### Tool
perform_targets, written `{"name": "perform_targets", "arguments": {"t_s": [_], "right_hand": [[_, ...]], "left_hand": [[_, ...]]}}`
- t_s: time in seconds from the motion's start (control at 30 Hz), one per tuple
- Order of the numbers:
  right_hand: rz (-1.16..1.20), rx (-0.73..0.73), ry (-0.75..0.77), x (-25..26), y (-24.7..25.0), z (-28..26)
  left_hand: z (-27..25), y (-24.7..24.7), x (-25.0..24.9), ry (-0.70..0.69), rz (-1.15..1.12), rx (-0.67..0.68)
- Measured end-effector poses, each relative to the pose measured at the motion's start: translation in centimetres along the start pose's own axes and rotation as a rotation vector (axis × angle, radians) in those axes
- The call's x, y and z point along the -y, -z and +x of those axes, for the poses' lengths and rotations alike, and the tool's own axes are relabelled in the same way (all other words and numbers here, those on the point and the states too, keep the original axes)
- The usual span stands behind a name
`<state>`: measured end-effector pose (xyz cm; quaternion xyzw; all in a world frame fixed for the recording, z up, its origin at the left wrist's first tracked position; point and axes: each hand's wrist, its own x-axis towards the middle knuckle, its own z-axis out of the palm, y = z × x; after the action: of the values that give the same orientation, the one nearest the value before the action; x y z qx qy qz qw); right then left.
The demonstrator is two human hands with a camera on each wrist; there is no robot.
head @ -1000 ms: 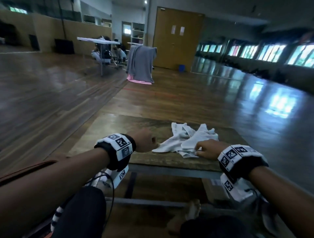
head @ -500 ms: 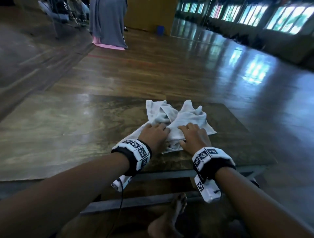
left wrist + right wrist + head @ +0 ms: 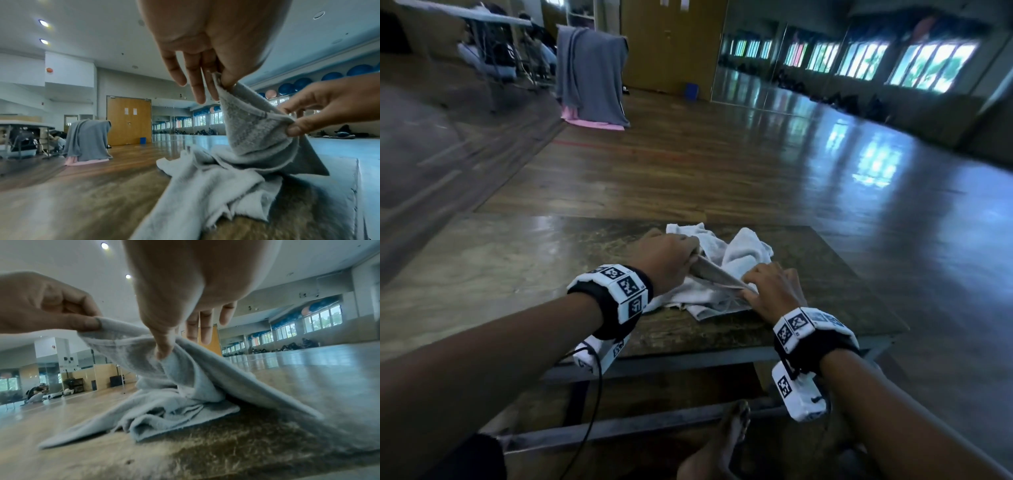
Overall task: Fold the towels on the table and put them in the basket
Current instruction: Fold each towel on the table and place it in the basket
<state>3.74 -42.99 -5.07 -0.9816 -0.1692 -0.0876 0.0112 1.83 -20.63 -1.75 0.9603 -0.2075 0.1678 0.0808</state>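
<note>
A crumpled white towel [image 3: 726,260] lies on the right part of a low wooden table [image 3: 517,274]. My left hand [image 3: 671,257] pinches one stretch of the towel's edge between thumb and fingers and holds it a little above the table. My right hand [image 3: 767,291] pinches the same edge nearer to me, so the edge runs taut between the two hands. From the left wrist the towel [image 3: 257,129] hangs from both pinches, and the right wrist view shows the towel [image 3: 185,386] likewise, with its bulk bunched on the table. No basket is in view.
The table's front edge [image 3: 688,359] is close to my wrists, and my bare foot [image 3: 722,442] is below it. Shiny wooden floor surrounds the table. Far back stand a frame draped in grey cloth [image 3: 590,75], a white table [image 3: 465,15] with seated people, and a yellow double door [image 3: 671,41].
Both hands went from resting on the towel to pinching its edge and lifting it off the table. My left hand moved away from me. The head view has tilted up again.
</note>
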Motion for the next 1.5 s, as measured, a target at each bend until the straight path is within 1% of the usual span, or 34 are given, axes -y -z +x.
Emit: {"name": "perform_targets", "arguments": {"t_s": [0.1,0.23,0.37,0.5,0.63,0.77,0.9,1.0,1.07,1.13,1.23,1.3,1.33,1.37,1.47,1.5], "right_hand": [[0.112,-0.026,-0.039,-0.4,3.1,-1.9],[0.118,-0.015,-0.031,-0.9,7.2,-4.0],[0.243,-0.059,-0.057,-1.5,12.8,-5.3],[0.310,-0.184,0.007,-1.2,20.9,-5.7],[0.341,-0.322,0.116,0.7,30.1,-5.2],[0.398,-0.458,0.224,2.5,38.3,-4.8],[0.506,-0.585,0.259,4.0,45.0,-4.7],[0.586,-0.684,0.298,5.3,48.3,-5.0],[0.626,-0.748,0.320,6.2,49.7,-5.2],[0.705,-0.773,0.327,7.3,50.5,-4.9],[0.790,-0.758,0.312,9.1,50.2,-4.1],[0.799,-0.704,0.301,10.4,48.9,-3.2],[0.788,-0.664,0.292,11.0,47.9,-2.6],[0.770,-0.619,0.276,11.6,46.7,-2.0],[0.710,-0.477,0.219,13.3,42.3,0.1],[0.692,-0.432,0.210,14.0,40.9,0.7]], "left_hand": [[-1.2,3.9,0.4,-0.002,0.048,-0.079],[-2.5,9.6,0.9,0.013,0.088,-0.168],[-3.7,15.7,2.0,0.047,0.109,-0.284],[-5.1,22.6,3.4,0.085,0.107,-0.367],[-5.8,29.7,4.0,0.115,0.085,-0.507],[-6.8,37.5,4.7,0.175,-0.027,-0.637],[-8.9,44.7,4.5,0.233,-0.068,-0.715],[-10.1,49.1,3.8,0.249,-0.048,-0.756],[-10.7,51.3,3.3,0.260,-0.080,-0.756],[-11.4,52.9,3.0,0.277,-0.173,-0.790],[-12.4,53.9,3.3,0.332,-0.295,-0.841],[-12.8,53.3,4.4,0.383,-0.314,-0.816],[-13.2,52.7,5.4,0.427,-0.302,-0.764],[-13.6,51.9,6.5,0.480,-0.280,-0.680],[-15.1,48.4,9.9,0.595,-0.321,-0.394],[-15.5,47.2,10.8,0.619,-0.332,-0.348]]}}
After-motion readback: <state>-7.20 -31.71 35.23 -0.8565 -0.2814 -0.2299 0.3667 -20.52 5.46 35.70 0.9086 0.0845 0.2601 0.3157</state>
